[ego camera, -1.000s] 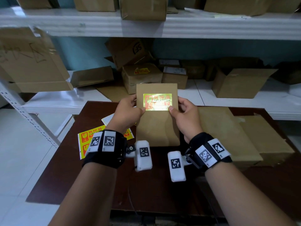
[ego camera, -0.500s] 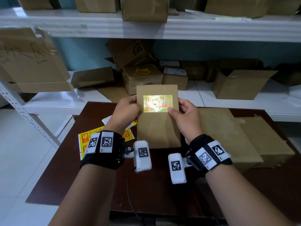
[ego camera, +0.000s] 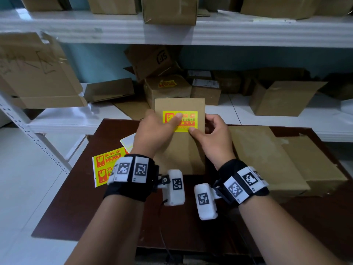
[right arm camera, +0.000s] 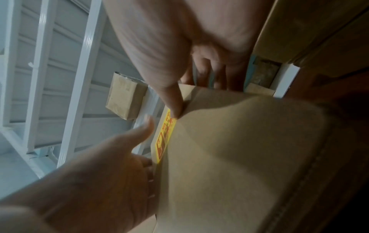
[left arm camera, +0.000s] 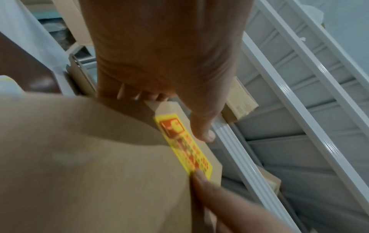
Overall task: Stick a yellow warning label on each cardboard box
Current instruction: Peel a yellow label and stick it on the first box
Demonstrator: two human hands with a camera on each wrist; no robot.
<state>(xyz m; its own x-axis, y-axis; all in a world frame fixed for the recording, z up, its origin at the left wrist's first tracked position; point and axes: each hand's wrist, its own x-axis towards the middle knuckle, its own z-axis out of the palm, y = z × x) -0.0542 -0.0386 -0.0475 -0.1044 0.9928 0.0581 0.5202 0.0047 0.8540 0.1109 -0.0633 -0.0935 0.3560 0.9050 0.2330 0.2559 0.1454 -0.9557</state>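
Observation:
A flat cardboard box is held tilted up over the brown table. A yellow warning label sits on its upper face, also seen as the label and the label. My left hand grips the box's left edge, thumb lying across the label's left half. My right hand grips the right edge. Its thumb presses the label's lower right corner. The fingers of both hands are hidden behind the box.
A sheet of yellow labels and a white backing paper lie on the table at left. Two flat cardboard boxes lie at right. White shelves behind carry several boxes, one box bearing a yellow label.
My left thumb slid right from the label's left edge onto its face. My right thumb moved down to the label's lower right corner. The box stayed in both hands.

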